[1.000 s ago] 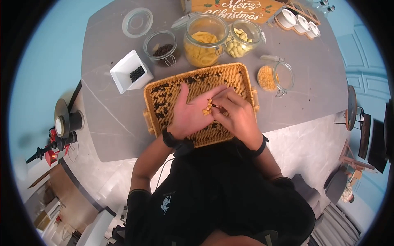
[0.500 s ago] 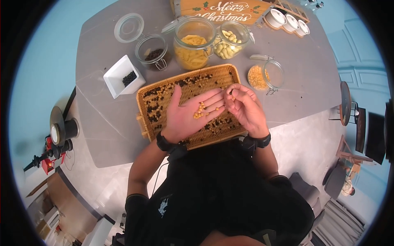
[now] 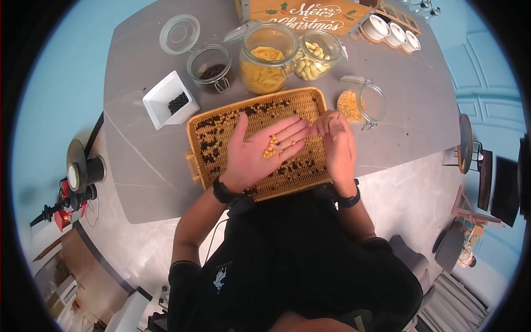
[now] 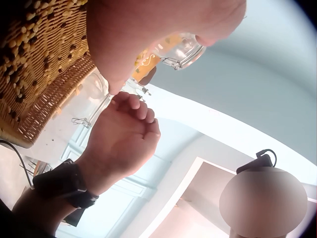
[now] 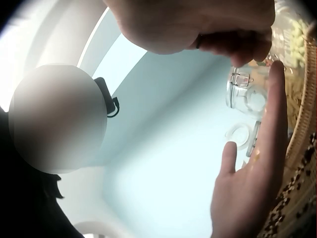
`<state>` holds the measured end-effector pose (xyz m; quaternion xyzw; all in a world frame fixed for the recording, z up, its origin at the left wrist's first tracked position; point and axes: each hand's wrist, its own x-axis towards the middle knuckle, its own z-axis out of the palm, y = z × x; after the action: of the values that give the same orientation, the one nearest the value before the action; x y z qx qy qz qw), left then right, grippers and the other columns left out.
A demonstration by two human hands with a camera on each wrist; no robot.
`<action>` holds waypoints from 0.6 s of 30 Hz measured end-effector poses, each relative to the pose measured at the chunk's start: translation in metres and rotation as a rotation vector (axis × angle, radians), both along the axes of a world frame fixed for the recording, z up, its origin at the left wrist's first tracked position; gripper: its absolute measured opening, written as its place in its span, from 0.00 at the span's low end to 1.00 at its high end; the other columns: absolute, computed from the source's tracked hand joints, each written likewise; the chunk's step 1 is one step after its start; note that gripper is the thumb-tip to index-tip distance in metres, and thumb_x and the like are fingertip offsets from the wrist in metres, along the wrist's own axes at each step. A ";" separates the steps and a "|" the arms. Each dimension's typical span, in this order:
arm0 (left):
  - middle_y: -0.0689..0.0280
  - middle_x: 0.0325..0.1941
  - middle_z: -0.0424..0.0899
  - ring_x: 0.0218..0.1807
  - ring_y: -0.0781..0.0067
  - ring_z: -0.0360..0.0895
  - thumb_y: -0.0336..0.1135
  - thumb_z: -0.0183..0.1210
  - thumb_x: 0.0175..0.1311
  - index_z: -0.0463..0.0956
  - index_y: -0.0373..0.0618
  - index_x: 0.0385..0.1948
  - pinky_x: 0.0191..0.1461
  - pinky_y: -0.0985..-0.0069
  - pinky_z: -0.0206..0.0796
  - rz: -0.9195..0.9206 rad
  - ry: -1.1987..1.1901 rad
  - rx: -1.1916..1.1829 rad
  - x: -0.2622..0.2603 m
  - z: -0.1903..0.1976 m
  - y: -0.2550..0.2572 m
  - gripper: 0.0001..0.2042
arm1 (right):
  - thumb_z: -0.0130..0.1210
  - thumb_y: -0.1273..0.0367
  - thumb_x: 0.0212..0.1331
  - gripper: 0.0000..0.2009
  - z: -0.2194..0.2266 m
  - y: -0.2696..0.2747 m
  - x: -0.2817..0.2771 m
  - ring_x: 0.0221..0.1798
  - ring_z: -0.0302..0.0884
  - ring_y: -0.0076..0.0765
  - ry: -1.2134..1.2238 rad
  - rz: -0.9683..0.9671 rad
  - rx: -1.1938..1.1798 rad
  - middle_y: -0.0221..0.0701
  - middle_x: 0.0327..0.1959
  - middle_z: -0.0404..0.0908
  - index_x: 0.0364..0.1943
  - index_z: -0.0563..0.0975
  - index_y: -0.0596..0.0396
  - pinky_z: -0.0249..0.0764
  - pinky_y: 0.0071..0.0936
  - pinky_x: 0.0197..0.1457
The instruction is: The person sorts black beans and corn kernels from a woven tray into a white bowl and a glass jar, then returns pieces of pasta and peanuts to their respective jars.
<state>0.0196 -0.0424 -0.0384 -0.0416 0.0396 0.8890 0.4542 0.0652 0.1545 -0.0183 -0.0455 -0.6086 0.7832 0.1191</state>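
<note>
My left hand [image 3: 253,154] lies palm up over a wicker basket [image 3: 318,102], its fingers straight and thumb spread. Yellow kernels [image 3: 270,148], like corn, rest on its palm and fingers. Just off the left fingertips is my right hand [image 3: 340,149], its fingers curled in. A small black bean [image 5: 199,41] shows at the curled fingers of the right hand in the right wrist view. Scattered over the basket's bottom are black beans [image 3: 210,152] and more yellow kernels.
Beyond the basket stand a jar of pasta [image 3: 266,72], a jar of peanuts [image 3: 311,66] and a jar of dark beans [image 3: 213,71]. Left is a white dish [image 3: 157,102] with black beans; right, a tipped jar [image 3: 371,102] with yellow kernels. A wooden sign [image 3: 310,16] stands behind.
The right hand picked at the kernels on the left palm, drew back right with a black bean at its fingertips, then turned its curled fingers down. The left hand stays palm up.
</note>
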 end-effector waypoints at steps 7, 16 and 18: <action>0.39 0.88 0.49 0.90 0.50 0.46 0.75 0.28 0.77 0.44 0.22 0.81 0.92 0.55 0.34 0.064 -0.008 -0.051 -0.003 0.005 -0.003 0.54 | 0.53 0.67 0.81 0.11 0.010 -0.003 0.005 0.39 0.75 0.34 -0.060 0.113 0.451 0.32 0.34 0.75 0.39 0.78 0.60 0.74 0.32 0.48; 0.46 0.88 0.55 0.88 0.54 0.52 0.77 0.26 0.76 0.45 0.26 0.83 0.89 0.60 0.41 0.049 0.257 -0.238 0.000 0.003 -0.001 0.54 | 0.68 0.75 0.60 0.10 0.014 -0.025 0.003 0.45 0.83 0.50 0.167 0.152 1.140 0.37 0.40 0.82 0.46 0.87 0.58 0.80 0.43 0.49; 0.46 0.87 0.56 0.88 0.54 0.52 0.75 0.26 0.78 0.46 0.27 0.83 0.89 0.60 0.41 0.051 0.199 -0.202 0.003 0.005 0.000 0.53 | 0.69 0.74 0.60 0.09 0.017 -0.026 0.002 0.45 0.83 0.49 0.163 0.178 1.157 0.36 0.41 0.81 0.44 0.86 0.58 0.81 0.44 0.47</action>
<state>0.0223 -0.0426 -0.0337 0.0000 0.1727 0.8915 0.4188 0.0669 0.1282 -0.0009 0.1385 -0.9271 0.3321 0.1048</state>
